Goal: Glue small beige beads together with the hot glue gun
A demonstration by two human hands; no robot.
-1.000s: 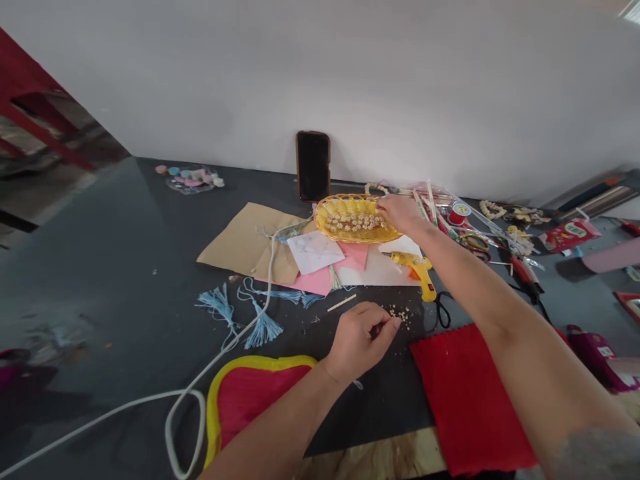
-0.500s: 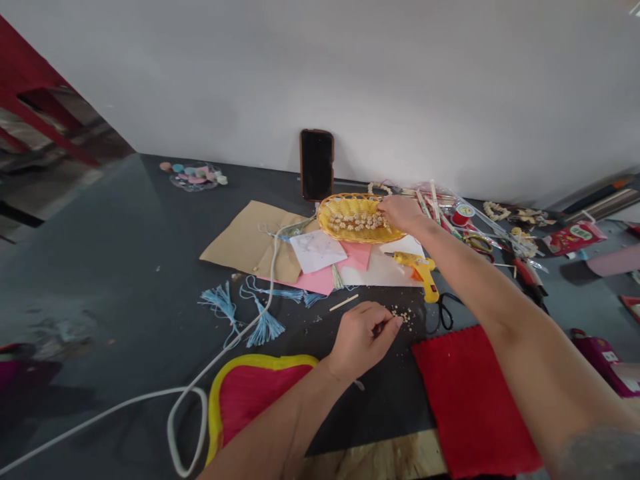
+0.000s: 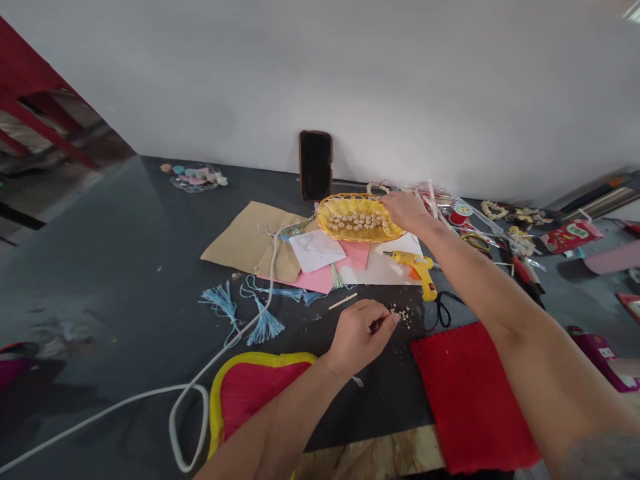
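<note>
My left hand (image 3: 363,335) hovers low over the dark table, thumb and fingers pinched together. Whatever sits in the pinch is too small to make out. Just beyond its fingertips lies a scatter of tiny pale beads (image 3: 406,316). At the right end of a yellow woven basket (image 3: 361,233), my right hand (image 3: 404,211) has its fingers bent down by the rim, closed, their tips partly hidden. Several small beige flower-like pieces (image 3: 367,221) lie in a row inside the basket. A yellow glue gun (image 3: 424,268) rests beneath my right forearm.
A phone (image 3: 316,165) leans on the wall behind the basket. Blue tassels (image 3: 266,325), a white cable (image 3: 225,351) and brown paper (image 3: 250,240) lie left. Red felt (image 3: 470,393) is at front right, a pink-and-yellow piece (image 3: 257,387) at front left. A red thread spool (image 3: 461,213) stands right.
My right hand has risen slightly from inside the basket's right end to its rim. My left hand stays almost in place, still pinched.
</note>
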